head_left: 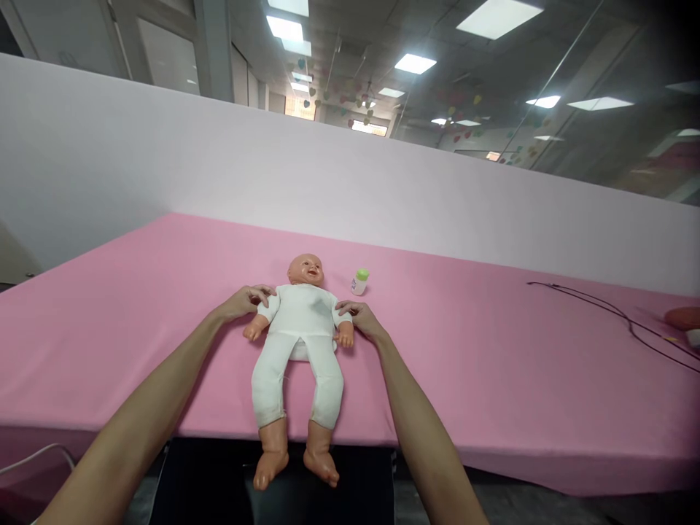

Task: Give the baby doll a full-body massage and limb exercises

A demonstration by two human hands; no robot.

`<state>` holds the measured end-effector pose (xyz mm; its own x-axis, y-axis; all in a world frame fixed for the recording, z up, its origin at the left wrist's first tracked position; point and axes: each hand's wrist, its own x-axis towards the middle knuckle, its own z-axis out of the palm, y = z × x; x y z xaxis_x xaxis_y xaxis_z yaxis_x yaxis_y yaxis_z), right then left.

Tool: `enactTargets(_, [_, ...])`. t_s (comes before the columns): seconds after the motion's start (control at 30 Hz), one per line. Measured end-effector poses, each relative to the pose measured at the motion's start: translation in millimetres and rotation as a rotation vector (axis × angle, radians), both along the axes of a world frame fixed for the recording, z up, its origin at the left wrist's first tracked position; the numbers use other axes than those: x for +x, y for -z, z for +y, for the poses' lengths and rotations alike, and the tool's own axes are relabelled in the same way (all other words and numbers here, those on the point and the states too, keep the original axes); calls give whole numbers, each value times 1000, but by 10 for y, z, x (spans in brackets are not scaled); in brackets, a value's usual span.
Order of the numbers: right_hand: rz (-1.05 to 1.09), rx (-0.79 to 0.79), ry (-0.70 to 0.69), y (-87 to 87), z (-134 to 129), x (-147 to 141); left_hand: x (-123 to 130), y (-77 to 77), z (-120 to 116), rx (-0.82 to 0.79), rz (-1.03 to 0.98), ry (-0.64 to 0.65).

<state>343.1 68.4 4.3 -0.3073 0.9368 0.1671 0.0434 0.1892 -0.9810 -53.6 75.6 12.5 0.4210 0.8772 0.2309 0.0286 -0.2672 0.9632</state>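
Note:
A baby doll [300, 310] in white clothes lies on its back on the pink-covered table [464, 364], its bare feet hanging past the near edge. At the doll's upper arm on the left, my left hand [246, 300] has its curled fingers closed on the white sleeve. My right hand [364, 318] grips the other sleeve in the same way, with the palm side hidden. Just beyond my right hand, beside the doll's head, stands a small white bottle with a green cap [359, 282].
A thin black cable [596, 300] runs across the table's right side toward a brown object [682, 318] at the edge of view. Behind the table rises a low white partition [350, 189]. A white cord [41, 456] hangs at the lower left.

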Motion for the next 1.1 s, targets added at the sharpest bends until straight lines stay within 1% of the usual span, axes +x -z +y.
enactTargets(0.1, [22,-24,60,-29,-27,-20,55,-8,-39,-19,-108,-102])
enactTargets(0.2, [68,-29,126,-53,-39,-65,179,-10,-62,-40,-213,-251])
enactTargets(0.27, [80,-26,159,-50,-30,-112,277,9,-45,-66,-246,-313])
enactTargets(0.33, [64,-41,202,-32,-12,-170,365,44,-1,-97,-228,-374])
enactTargets(0.43, [62,-90,286,2,11,-251,453,98,82,-122,-156,-531])
enactTargets(0.5, [88,-115,309,10,15,-275,472,117,120,-142,-114,-581])
enactTargets(0.53, [108,-123,298,6,13,-273,467,118,127,-159,-108,-573])
enactTargets(0.6, [157,-120,252,-12,2,-244,422,108,116,-185,-144,-509])
enactTargets(0.67, [195,-107,196,-36,-13,-192,339,86,82,-172,-208,-406])
enactTargets(0.73, [196,-95,150,-51,-25,-136,235,61,43,-123,-231,-309])
enactTargets(0.8, [159,-79,126,-50,-30,-91,136,42,19,-63,-195,-214])
enactTargets(0.93, [1,-4,29,-29,-18,-39,23,30,30,29,3,-13])
enactTargets(1.0, [-58,20,-31,-40,-20,-15,4,29,34,49,66,23])
enactTargets(1.03, [-74,18,-45,-54,-28,0,0,27,30,49,61,17])
enactTargets(1.1, [-101,-6,-61,-101,-63,34,0,20,14,37,-12,-15])
